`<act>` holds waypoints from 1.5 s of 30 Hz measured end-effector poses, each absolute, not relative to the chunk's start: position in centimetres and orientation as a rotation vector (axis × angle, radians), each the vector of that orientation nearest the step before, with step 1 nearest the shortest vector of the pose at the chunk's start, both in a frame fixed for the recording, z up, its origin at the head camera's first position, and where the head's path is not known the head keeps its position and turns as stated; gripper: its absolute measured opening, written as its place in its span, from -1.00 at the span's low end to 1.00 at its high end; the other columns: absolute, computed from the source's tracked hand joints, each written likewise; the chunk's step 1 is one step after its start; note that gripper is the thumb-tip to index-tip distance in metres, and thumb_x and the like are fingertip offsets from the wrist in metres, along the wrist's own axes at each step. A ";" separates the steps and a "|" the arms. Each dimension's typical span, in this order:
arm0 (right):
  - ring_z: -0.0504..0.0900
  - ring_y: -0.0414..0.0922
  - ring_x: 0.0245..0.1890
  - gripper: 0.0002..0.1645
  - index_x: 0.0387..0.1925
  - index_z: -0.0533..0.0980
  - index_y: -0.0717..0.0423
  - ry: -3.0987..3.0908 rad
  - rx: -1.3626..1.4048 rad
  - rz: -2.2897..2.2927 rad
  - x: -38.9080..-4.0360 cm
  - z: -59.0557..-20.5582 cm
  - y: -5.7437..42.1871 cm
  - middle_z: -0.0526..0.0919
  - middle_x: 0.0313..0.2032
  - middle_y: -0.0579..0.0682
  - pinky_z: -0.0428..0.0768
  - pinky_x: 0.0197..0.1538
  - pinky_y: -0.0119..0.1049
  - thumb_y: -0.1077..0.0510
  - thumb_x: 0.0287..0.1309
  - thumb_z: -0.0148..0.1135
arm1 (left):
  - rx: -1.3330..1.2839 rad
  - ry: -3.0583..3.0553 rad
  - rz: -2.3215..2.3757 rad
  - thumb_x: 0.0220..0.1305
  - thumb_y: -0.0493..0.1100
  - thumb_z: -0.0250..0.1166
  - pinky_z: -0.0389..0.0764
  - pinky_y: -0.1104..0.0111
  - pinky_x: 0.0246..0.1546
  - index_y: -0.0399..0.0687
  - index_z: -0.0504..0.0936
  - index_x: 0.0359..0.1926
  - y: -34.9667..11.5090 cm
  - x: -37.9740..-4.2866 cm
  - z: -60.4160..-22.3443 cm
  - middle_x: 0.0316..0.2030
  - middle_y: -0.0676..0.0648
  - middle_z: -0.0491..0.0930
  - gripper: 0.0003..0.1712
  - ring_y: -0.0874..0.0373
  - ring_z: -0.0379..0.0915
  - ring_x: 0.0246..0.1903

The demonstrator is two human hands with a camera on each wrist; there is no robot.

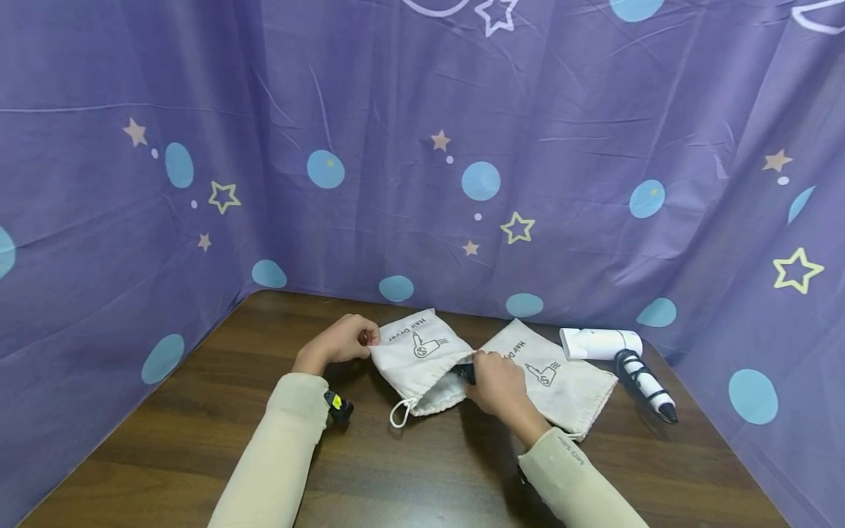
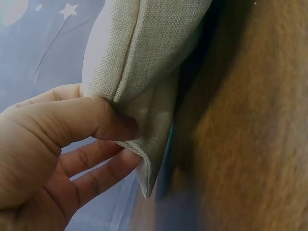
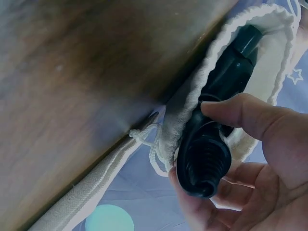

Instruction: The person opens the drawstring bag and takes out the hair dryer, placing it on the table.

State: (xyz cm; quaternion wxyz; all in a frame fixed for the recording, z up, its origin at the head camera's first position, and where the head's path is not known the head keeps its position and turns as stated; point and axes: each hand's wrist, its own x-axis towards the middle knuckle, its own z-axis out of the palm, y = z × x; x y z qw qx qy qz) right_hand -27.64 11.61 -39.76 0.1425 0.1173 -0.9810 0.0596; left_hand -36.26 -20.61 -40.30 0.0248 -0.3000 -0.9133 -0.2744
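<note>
A cream drawstring bag (image 1: 419,359) printed with a hair dryer lies on the brown table (image 1: 198,433). My left hand (image 1: 343,341) pinches the bag's far corner (image 2: 137,77) between thumb and fingers. My right hand (image 1: 496,385) grips a black hair dryer handle (image 3: 211,144) that sits partly inside the bag's open mouth (image 3: 269,57). Only a small dark part of the black hair dryer (image 1: 465,372) shows in the head view. The bag's white drawstring (image 1: 398,414) loops out at the front.
A second printed bag (image 1: 551,378) lies flat right of my right hand. Beyond it rests a white hair dryer (image 1: 602,343) with a black-and-white handle (image 1: 647,385). Purple star-patterned cloth (image 1: 422,161) walls in the table at the back and both sides.
</note>
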 end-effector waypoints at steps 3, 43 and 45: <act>0.68 0.21 -0.38 -0.53 -0.33 0.55 0.19 -2.814 0.357 0.155 -27.5 -39.9 11.9 0.68 -0.37 0.18 0.60 -0.41 0.12 -0.01 -0.17 0.59 | -0.900 -2.810 -0.861 -0.05 -0.49 0.39 0.51 0.30 -0.30 0.04 0.59 -0.50 -20.7 -36.4 -40.4 -0.51 0.12 0.52 -0.68 0.19 0.45 -0.40; 0.51 -0.05 -0.50 -0.56 -0.43 0.43 -0.01 -2.799 0.503 0.234 -27.3 -39.9 14.3 0.54 -0.49 -0.05 0.39 -0.53 -0.11 0.02 -0.22 0.58 | -1.094 -2.767 -0.208 -0.23 -0.52 0.49 0.44 0.33 -0.38 0.08 0.46 -0.40 -18.7 -33.6 -38.7 -0.40 0.11 0.41 -0.50 0.19 0.35 -0.35; 0.51 -0.06 -0.48 -0.57 -0.41 0.45 0.00 -2.806 0.486 0.259 -27.4 -39.8 14.3 0.53 -0.48 -0.05 0.39 -0.52 -0.12 0.03 -0.21 0.58 | -1.172 -2.728 -0.187 -0.20 -0.51 0.49 0.44 0.34 -0.38 0.07 0.46 -0.40 -18.4 -32.9 -38.4 -0.39 0.12 0.42 -0.51 0.20 0.35 -0.34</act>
